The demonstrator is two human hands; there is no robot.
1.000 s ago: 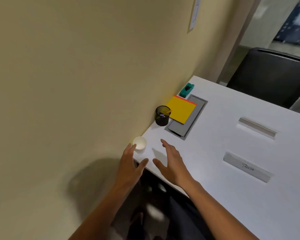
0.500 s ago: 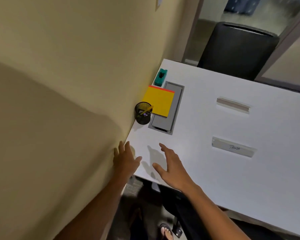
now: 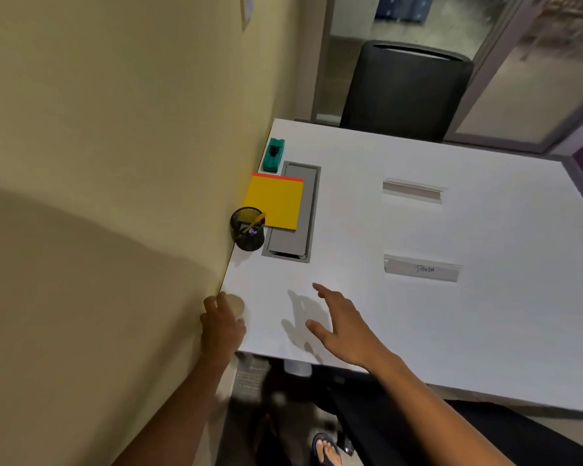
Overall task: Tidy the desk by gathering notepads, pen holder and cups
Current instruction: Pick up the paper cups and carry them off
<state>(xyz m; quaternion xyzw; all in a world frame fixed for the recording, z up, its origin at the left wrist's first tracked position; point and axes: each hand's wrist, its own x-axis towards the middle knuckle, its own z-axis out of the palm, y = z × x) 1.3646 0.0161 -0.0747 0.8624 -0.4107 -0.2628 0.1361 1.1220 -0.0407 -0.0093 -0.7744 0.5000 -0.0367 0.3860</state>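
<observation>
Head view: left hand point(image 3: 223, 326) curls round a small pale cup point(image 3: 234, 306) at the white desk's point(image 3: 418, 331) 9 o'clock edge. Round black mesh pen holder point(image 3: 248, 230) and flat yellow notepad point(image 3: 275, 201) lie toward 12. Right hand point(image 3: 342, 326) hovers, fingers spread.

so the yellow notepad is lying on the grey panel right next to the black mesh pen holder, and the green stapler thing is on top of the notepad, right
Not quite. In the head view the yellow notepad does lie partly on the grey panel beside the black mesh pen holder, but the green item sits on the white desk beyond the notepad's far edge, not on top of it.
</observation>
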